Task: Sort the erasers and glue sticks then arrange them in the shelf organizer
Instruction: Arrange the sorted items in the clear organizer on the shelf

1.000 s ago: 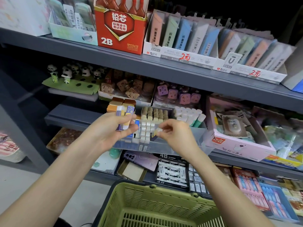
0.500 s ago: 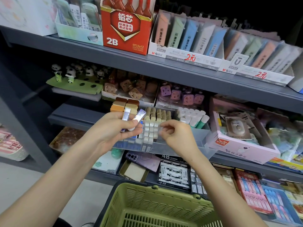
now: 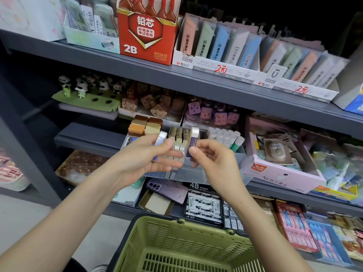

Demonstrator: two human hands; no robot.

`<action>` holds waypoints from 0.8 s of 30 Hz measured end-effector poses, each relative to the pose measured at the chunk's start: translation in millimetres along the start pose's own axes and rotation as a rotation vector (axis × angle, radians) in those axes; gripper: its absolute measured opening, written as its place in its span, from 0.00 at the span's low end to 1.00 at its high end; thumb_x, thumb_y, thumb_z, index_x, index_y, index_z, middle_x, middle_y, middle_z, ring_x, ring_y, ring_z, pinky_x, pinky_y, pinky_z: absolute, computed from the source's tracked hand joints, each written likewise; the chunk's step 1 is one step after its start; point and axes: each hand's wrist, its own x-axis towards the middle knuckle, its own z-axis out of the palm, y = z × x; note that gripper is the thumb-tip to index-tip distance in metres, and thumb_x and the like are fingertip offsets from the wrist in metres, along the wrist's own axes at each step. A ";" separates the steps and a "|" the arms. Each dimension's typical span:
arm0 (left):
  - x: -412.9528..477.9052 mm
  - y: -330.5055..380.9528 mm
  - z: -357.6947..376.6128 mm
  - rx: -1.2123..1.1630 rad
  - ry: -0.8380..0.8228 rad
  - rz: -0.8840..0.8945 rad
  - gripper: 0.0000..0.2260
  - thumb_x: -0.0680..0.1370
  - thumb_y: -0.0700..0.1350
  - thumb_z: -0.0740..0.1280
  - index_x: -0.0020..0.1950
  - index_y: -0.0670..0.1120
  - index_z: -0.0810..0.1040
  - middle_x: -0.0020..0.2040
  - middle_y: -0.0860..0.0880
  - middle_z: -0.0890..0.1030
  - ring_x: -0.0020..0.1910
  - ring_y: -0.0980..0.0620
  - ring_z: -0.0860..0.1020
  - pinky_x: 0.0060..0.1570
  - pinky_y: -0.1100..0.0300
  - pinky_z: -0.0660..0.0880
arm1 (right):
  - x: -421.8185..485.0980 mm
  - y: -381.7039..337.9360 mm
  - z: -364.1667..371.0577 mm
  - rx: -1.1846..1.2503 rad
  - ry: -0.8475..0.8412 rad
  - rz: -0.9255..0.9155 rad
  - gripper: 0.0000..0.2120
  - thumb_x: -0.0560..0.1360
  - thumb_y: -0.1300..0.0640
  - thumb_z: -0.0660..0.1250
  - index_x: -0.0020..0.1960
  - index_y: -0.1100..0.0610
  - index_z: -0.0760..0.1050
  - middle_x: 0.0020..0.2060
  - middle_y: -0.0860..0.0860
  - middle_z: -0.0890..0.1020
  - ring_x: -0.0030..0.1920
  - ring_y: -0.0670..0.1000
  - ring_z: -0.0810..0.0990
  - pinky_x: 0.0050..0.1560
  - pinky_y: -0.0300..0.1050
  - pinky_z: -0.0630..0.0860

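"2B" on red box [image 3: 147, 34] (also "5PCSx12"), "2元" on white tray [image 3: 216, 70].

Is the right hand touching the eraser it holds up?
Touching. The head view shows the right hand pinching the eraser's lower end between thumb and fingertips.

The shelf [image 3: 196, 85] is showing matt grey painted metal. The shelf organizer [image 3: 194, 173] is looking like clear, slightly frosted plastic. The erasers [image 3: 193, 142] held in the hands are wearing glossy purple paper sleeves over smooth white ends. The glue sticks [image 3: 225, 136] are showing smooth white plastic caps. The basket [image 3: 176, 242] is looking like matt green slotted plastic; the red box [image 3: 147, 36] is glossy printed cardboard.
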 end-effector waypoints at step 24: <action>14.1 0.6 -12.5 -0.100 0.228 0.024 0.06 0.79 0.40 0.63 0.49 0.38 0.78 0.31 0.49 0.73 0.29 0.56 0.70 0.23 0.68 0.65 | 12.1 5.4 -13.5 -0.797 -0.049 -0.143 0.09 0.73 0.58 0.71 0.53 0.60 0.80 0.41 0.49 0.77 0.39 0.47 0.74 0.45 0.39 0.70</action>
